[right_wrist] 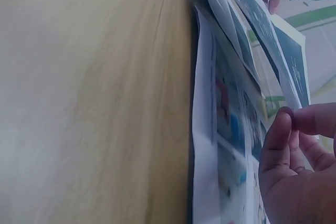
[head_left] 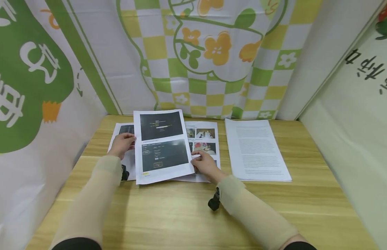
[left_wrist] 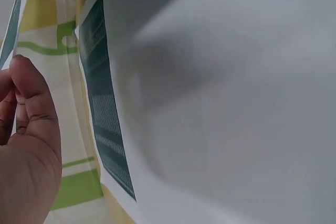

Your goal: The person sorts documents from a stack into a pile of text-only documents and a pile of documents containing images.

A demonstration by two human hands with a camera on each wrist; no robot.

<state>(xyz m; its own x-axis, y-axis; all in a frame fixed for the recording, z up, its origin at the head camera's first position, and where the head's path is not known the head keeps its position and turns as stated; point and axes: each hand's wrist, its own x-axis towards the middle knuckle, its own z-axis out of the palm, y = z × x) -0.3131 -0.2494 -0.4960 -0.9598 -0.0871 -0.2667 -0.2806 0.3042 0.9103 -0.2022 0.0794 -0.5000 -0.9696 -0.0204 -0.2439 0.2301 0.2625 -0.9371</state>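
A printed sheet (head_left: 163, 147) with two dark screenshot pictures is held up between both hands, over other papers. My left hand (head_left: 122, 146) pinches its left edge; in the left wrist view the thumb and fingers (left_wrist: 31, 93) meet on the paper. At the lower right edge, my right hand (head_left: 206, 166) pinches the sheet between thumb and fingertip, as the right wrist view shows with the hand (right_wrist: 302, 166) close up. Beneath it lie a page with dark panels (head_left: 127, 166) on the left and a page with colour photos (head_left: 205, 139) on the right, both partly covered.
To the right, a stack of text pages (head_left: 257, 149) lies on the wooden table (head_left: 168, 215). A checkered, flowered cloth (head_left: 212, 69) hangs behind the back edge, and printed white panels (head_left: 352, 114) stand at both sides.
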